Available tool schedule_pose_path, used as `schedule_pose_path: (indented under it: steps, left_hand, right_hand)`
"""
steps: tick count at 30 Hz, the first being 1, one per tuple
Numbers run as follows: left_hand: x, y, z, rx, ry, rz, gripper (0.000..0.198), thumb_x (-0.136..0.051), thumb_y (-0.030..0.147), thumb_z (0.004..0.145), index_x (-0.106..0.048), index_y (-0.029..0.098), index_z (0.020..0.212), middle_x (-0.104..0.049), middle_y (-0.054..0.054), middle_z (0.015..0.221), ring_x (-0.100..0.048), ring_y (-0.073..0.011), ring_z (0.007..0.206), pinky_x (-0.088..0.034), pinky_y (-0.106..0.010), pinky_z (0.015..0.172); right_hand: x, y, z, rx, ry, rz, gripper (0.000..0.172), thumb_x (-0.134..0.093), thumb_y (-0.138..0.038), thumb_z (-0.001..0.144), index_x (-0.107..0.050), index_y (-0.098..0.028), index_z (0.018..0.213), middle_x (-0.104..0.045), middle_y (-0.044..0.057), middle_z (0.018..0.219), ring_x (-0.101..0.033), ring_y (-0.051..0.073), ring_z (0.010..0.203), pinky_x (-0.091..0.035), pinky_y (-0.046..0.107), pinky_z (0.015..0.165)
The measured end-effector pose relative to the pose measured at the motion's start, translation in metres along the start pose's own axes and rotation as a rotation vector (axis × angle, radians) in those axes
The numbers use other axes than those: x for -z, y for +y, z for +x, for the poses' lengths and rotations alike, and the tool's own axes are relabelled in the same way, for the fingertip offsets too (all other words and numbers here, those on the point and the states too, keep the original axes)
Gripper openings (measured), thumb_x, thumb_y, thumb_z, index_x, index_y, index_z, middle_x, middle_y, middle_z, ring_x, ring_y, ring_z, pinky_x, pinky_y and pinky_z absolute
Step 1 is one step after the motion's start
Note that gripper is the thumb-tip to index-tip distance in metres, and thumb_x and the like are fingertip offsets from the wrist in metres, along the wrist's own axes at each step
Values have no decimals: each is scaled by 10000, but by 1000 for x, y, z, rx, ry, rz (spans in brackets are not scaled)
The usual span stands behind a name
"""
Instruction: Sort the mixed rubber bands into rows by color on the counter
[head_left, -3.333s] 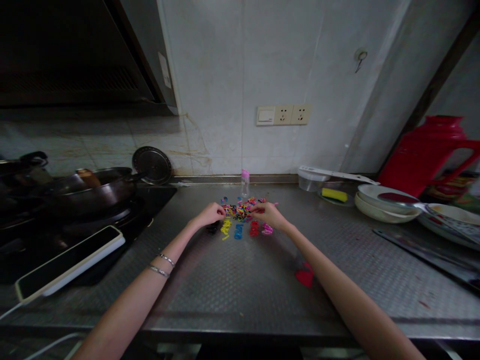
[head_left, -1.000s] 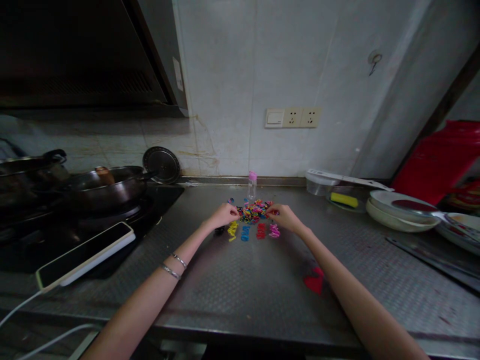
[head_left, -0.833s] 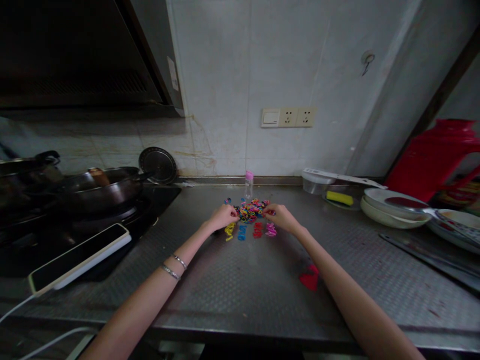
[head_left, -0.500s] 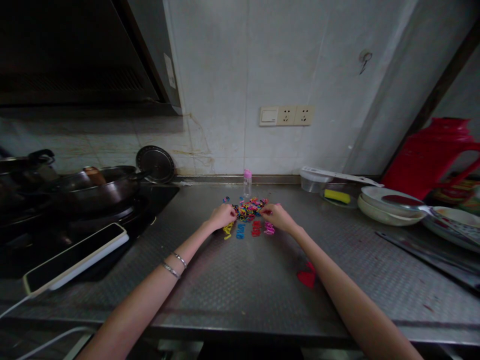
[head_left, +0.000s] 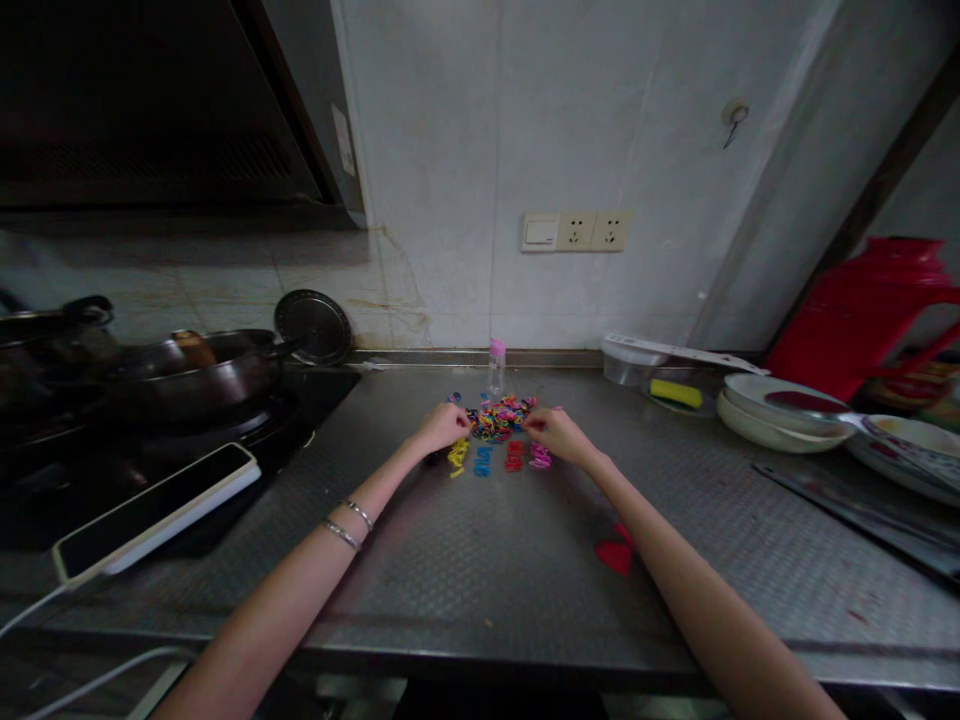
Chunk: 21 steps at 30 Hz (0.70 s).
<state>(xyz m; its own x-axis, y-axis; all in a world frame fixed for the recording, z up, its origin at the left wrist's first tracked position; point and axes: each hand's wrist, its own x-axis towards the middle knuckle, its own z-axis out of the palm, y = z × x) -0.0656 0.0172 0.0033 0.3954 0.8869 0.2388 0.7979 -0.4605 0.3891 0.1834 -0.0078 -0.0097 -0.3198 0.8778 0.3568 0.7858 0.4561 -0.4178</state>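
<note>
A heap of small multicoloured bands [head_left: 495, 418], which look like rubber hair ties, lies on the metal counter. My left hand [head_left: 444, 428] is at its left edge with the fingers pinched together. At the right edge my right hand [head_left: 553, 432] also has its fingertips closed. Whatever either pinch holds is too small to make out. In front of the heap are separate groups: yellow bands [head_left: 457, 457], blue bands [head_left: 482, 461], red bands [head_left: 514, 456] and pink bands [head_left: 539, 456]. Behind it stands a small clear bottle [head_left: 496, 372] with a pink cap.
A red piece [head_left: 615, 554] lies by my right forearm. At left, a phone [head_left: 157, 510] rests beside the stove with a pan [head_left: 202, 375]. To the right are a yellow sponge [head_left: 676, 394], stacked bowls [head_left: 780, 425], a knife [head_left: 855, 520] and a red thermos [head_left: 862, 315].
My left hand has shifted very slightly left, away from the heap. My right hand stays at the heap's right edge, and the colour groups look the same.
</note>
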Motion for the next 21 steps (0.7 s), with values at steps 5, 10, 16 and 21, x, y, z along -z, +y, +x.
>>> schedule_pose_path:
  steps: [5, 10, 16, 21]
  left_hand:
    - [22, -13, 0, -64, -74, -146, 216, -535, 228, 655, -699, 116, 740, -666, -48, 707, -556, -134, 638, -389, -208, 602]
    - [32, -18, -6, -131, -249, -234, 178, -558, 204, 624, -685, 98, 688, -635, -24, 624, -518, -109, 577, -368, -194, 563]
    - [27, -20, -6, -127, -318, -213, 171, -566, 213, 619, -679, 98, 675, -622, -16, 601, -498, -103, 555, -350, -193, 549]
    - [23, -25, -5, -113, -306, -203, 170, -569, 211, 612, -678, 102, 682, -626, -18, 617, -506, -108, 573, -349, -193, 552]
  right_hand:
    - [-1, 3, 0, 2, -9, -8, 196, -503, -200, 729, -673, -192, 827, -678, 39, 817, -605, 147, 744, -429, 210, 715]
    - [-5, 5, 0, 3, -20, -12, 186, -499, -197, 722, -667, -185, 800, -673, 39, 779, -599, 139, 709, -424, 204, 692]
    - [-4, 4, -1, 19, -32, -3, 177, -489, -188, 717, -658, -182, 770, -666, 32, 770, -592, 135, 698, -418, 200, 668]
    - [-3, 2, -1, 16, -26, 8, 174, -493, -158, 702, -659, -177, 752, -662, 25, 726, -581, 128, 670, -413, 195, 663]
